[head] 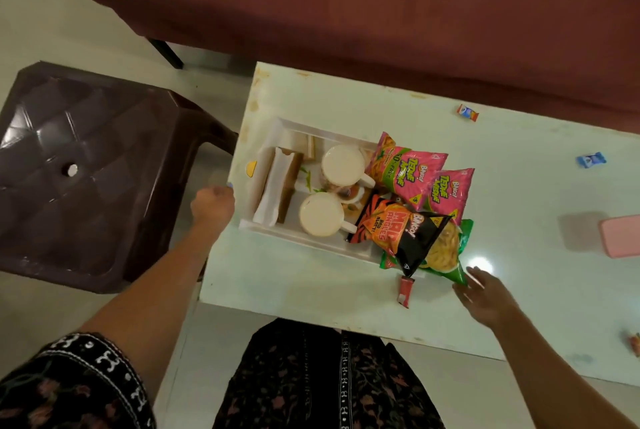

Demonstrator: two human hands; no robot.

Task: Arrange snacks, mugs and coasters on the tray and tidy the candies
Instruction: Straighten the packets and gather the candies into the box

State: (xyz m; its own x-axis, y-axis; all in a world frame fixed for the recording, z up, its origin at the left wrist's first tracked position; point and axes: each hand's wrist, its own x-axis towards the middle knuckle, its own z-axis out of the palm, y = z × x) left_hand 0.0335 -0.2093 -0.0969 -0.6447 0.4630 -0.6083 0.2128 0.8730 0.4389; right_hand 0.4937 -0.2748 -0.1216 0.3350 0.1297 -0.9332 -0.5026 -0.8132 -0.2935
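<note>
Red candy (406,291) on table (311,276), just outside tray (273,130) near corner, long axis roughly toward/away from person. Right hand (485,297) nearer, fingers spread, empty, candy just to its left. Left hand (213,203) fisted at tray's left end, contents can't tell

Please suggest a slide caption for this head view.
Hands flank a white tray of mugs and snack packets; candies scattered.

Left hand (212,205) curled into a loose fist, arm extended forward; right hand (485,295) flat, fingers spread, palm down.
</note>
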